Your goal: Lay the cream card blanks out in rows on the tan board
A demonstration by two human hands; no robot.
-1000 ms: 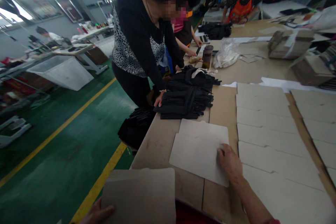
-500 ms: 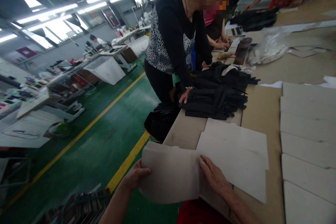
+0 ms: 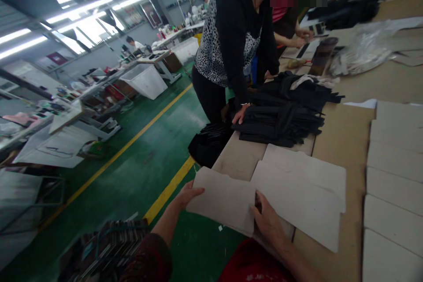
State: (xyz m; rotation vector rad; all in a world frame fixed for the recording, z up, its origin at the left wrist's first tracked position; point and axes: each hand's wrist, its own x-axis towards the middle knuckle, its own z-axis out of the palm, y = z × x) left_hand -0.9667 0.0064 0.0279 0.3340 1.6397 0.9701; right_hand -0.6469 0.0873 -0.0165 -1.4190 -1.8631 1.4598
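A pale grey-beige sheet (image 3: pixel 224 199), perhaps a thin stack, extends past the table's edge in front of me. My left hand (image 3: pixel 189 194) grips its left edge, thumb on top and fingers underneath. At the opposite edge my right hand (image 3: pixel 267 217) is closed with bent fingers around the border; part of its grip is hidden. Just beyond my right hand, similar pale sheets (image 3: pixel 302 194) lie overlapping on the table. The held sheet looks nearly flat, tilted toward me.
Bundled black strips (image 3: pixel 280 123) lie on the table, a co-worker's hand (image 3: pixel 240 113) against them. More pale sheets (image 3: pixel 393 176) overlap in a row at right. A black pile (image 3: pixel 211 141) is beside the table corner. Banded dark pieces (image 3: pixel 109 242) stand low at left.
The held sheet has gone from bowed to nearly flat, and its left end has risen with my left hand. My right fingers have curled more. The view has shifted left.
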